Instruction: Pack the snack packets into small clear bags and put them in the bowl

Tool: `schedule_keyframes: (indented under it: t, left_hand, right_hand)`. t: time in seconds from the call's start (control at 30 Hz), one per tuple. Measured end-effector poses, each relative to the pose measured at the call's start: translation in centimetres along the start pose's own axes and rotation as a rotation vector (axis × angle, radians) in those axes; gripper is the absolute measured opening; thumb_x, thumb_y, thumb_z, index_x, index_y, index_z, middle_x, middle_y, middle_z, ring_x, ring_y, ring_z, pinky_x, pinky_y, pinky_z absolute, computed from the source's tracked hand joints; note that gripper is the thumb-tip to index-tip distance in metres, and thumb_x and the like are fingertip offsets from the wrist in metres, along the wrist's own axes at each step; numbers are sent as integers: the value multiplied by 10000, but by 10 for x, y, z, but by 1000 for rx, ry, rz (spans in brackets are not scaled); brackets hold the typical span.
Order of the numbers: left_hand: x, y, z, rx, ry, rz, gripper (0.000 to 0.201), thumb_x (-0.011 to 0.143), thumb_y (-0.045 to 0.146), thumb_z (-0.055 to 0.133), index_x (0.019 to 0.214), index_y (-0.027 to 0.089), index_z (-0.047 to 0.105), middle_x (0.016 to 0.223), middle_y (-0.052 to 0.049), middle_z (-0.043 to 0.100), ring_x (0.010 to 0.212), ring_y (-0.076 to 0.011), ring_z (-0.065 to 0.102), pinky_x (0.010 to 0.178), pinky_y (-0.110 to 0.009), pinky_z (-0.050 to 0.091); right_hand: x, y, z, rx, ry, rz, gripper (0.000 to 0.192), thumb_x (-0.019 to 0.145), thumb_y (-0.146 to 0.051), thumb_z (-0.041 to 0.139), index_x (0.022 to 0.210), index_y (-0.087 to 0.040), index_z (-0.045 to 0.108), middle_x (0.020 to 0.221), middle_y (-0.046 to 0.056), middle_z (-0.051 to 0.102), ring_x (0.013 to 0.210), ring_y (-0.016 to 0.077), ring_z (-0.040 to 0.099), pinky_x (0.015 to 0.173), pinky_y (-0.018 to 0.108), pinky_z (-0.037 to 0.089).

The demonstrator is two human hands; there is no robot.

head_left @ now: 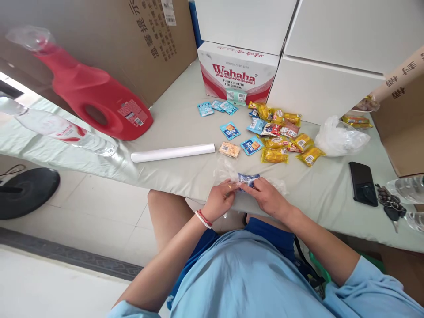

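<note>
Head view: your right hand [269,198] looks to have its grip clamped on the small blue plastic packet [248,178] near the pale-green cloth-covered table's [179,176] front edge, left hand's [220,198] closure unclear; loose pinch could drop it, crumpled clear film [225,168] could snag.

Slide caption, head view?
Left hand and right hand at a small blue plastic packet amid crumpled clear plastic film, yellow plastic-wrapped snacks beyond.
</note>
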State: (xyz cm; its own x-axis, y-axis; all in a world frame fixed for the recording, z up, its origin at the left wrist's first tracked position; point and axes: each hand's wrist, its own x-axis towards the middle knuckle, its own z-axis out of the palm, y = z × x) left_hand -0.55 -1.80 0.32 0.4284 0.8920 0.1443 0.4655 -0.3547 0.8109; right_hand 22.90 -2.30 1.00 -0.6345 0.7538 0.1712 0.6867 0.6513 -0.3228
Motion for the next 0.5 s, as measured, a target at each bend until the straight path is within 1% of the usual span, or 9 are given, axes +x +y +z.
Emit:
schedule_keyframes:
  t: [0.07,0.13,0.2,0.27,0.3,0.33,0.43,0.47,0.5]
  left_hand:
    - [2,-4,-7,2,74,-88,391,968,201,442,1206,250,749,1099,-67,761,1068,-226,702,1026,-421,534]
    - [9,-9,-12,151,123,-143,364,991,295,471,1205,238,760,1051,-96,726,1020,-250,674,944,-425,542]
    - [18,-15,-17,333,123,-180,339,973,334,519,1173,245,778,992,-103,679,1001,-272,630,929,-447,517]
    - [26,-24,-21,392,129,-255,308,939,306,550,1119,239,791,941,-95,648,981,-274,606,940,-448,497]
    - [29,-29,-24,359,165,-307,304,928,287,547,1102,227,789,928,-88,642,964,-264,606,944,-437,494]
    - [32,-34,-26,295,235,-362,306,925,282,536,1096,213,781,929,-81,642,944,-252,610,943,-421,496]
    - [40,-43,-34,32,506,-506,386,995,392,436,1176,202,719,1022,-77,673,946,-227,630,920,-376,508]
    - [43,-42,-36,-48,560,-541,447,1028,455,372,1218,208,693,1060,-81,687,970,-228,640,915,-371,510]
    - [47,-40,-37,-103,569,-557,510,1049,507,303,1253,218,671,1095,-86,700,1007,-235,648,919,-373,508]
  right_hand:
    - [2,2,-1,32,-24,21,575,1011,-79,332,1463,-287,621,910,67,564,847,223,465,761,333,444]
    - [3,4,-2,62,-45,32,555,1016,-89,343,1424,-298,657,909,63,553,847,220,458,760,327,434]
    - [3,5,-2,81,-60,43,545,1018,-90,360,1410,-310,668,904,55,537,844,215,450,759,317,419]
    - [3,5,-3,74,-76,55,555,1007,-70,381,1417,-315,664,912,54,528,850,215,443,753,309,402]
    - [3,5,-3,63,-88,57,568,997,-54,390,1423,-314,660,922,56,528,858,217,442,751,307,396]
    - [4,4,-4,49,-103,56,581,986,-39,399,1429,-314,656,932,59,530,867,219,442,751,305,393]
    - [8,-1,-7,16,-142,49,588,967,-21,427,1427,-304,659,959,68,545,886,225,445,771,307,406]
    - [9,-2,-8,11,-148,49,578,966,-22,435,1416,-301,668,961,71,551,886,226,446,781,310,413]
    - [10,-4,-8,8,-150,50,565,967,-26,442,1401,-298,680,963,74,556,885,228,447,789,313,418]
